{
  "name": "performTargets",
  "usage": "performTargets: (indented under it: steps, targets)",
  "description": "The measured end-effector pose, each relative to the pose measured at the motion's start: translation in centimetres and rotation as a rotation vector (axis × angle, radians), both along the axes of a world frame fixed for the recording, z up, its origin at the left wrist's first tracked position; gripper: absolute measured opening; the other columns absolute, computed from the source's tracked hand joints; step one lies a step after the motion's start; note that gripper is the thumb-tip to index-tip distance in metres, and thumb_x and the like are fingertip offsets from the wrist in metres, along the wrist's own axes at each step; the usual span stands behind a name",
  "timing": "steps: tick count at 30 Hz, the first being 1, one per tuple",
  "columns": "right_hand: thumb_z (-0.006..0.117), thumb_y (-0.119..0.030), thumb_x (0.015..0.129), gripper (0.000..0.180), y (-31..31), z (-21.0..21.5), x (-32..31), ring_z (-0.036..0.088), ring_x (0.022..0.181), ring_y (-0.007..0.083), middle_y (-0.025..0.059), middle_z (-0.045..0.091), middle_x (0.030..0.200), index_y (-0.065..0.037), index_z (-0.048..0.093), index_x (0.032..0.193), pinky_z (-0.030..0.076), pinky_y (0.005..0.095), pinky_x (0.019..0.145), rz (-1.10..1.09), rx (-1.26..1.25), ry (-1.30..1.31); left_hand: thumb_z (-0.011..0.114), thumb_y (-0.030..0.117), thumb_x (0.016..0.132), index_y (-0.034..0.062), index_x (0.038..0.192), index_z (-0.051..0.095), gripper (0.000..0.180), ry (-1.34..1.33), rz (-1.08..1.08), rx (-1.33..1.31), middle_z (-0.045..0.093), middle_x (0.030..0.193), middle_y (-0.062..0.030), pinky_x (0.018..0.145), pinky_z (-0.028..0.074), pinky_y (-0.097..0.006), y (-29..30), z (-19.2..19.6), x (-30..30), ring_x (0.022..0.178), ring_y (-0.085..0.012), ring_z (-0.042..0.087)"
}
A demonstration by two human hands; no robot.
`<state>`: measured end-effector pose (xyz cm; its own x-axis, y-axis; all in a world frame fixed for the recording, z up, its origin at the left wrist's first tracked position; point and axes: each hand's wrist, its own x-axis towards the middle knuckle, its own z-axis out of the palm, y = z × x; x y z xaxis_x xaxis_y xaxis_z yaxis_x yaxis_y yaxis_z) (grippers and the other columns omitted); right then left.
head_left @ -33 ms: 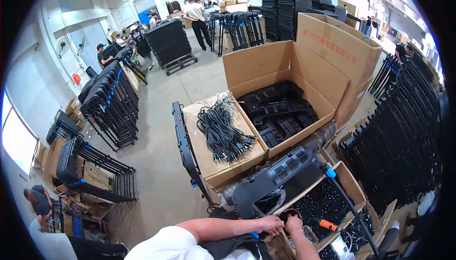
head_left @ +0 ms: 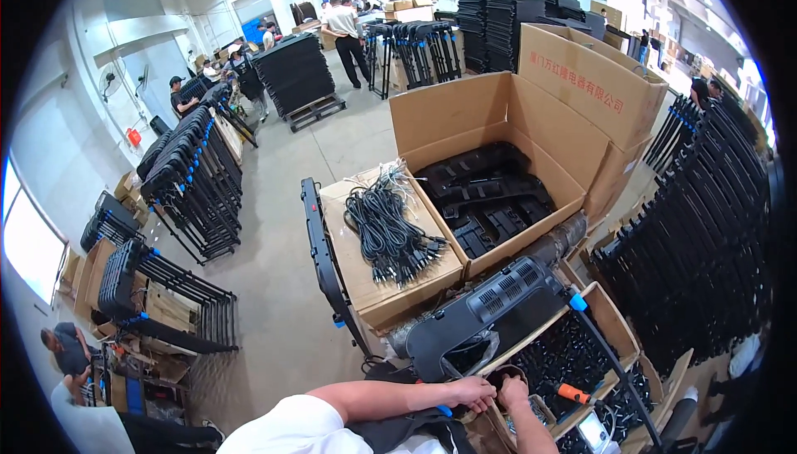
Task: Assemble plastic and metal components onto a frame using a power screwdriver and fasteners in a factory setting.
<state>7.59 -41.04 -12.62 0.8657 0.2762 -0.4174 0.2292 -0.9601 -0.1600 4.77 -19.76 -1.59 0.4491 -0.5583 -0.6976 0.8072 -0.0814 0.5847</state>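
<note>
Hands are being worked close together at the lower edge of the view: the left hand (head_left: 473, 392) is being curled, fingers narrow, against the near end of the long black plastic housing with the slotted vent grille (head_left: 490, 309), and the right hand (head_left: 513, 392) is being closed around a small dark round part (head_left: 499, 373) just at that end; what exactly is being pinched cannot be told. The housing is being rested slantwise across the rim of the open cardboard box of small black parts (head_left: 610, 313), with clear plastic film (head_left: 477, 346) being left loose around its near end. For the fitting to be done well, the housing is best being steadied by the left hand while the part is being seated squarely by the right, and the film is being kept out of the joint. The orange-handled screwdriver (head_left: 571, 393) is lying within reach to the right, and the bundle of black cables (head_left: 390, 234) is lying on the flat cardboard carton (head_left: 357, 284) beyond
</note>
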Motion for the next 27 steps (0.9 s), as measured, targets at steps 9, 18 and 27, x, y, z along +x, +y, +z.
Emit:
performTargets:
  steps: [9, 18, 27]
  targets:
    - [0.048, -0.019, 0.101, 0.032, -0.1, 0.1, -1.0, 0.074, 0.100, 0.0412, 0.0275, 0.069, 0.117, -0.006, 0.072, 0.116, 0.061, 0.0488, 0.085, -0.032, 0.027, -0.039, 0.056, 0.035, 0.109, 0.0011, 0.124, 0.063, 0.037, -0.001, -0.043, 0.011, 0.068, 0.102, -0.0066, 0.077, 0.061, -0.031, 0.5, 0.7, 0.7, 0.086, -0.0158, 0.068]
    - [0.068, -0.015, 0.086, 0.018, -0.9, 1.7, -2.2, 0.073, 0.096, 0.0413, 0.0210, 0.074, 0.099, -0.006, 0.075, 0.100, 0.060, 0.0509, 0.084, -0.134, 0.190, -0.210, 0.054, 0.034, 0.110, 0.0033, 0.122, 0.061, 0.034, 0.064, -0.023, -0.057, 0.068, 0.101, -0.0071, 0.076, 0.060, -0.033, -0.4, -0.2, 1.4, 0.086, -0.0175, 0.068]
    - [0.072, -0.016, 0.084, 0.022, -0.1, 11.6, -3.4, 0.075, 0.094, 0.0352, 0.0189, 0.077, 0.098, -0.006, 0.080, 0.101, 0.059, 0.0440, 0.088, -0.548, 0.544, -0.346, 0.057, 0.030, 0.108, 0.0009, 0.129, 0.061, 0.036, 0.176, 0.215, -0.072, 0.067, 0.119, -0.0131, 0.098, 0.057, -0.042, -2.6, -0.1, 2.9, 0.110, -0.0265, 0.068]
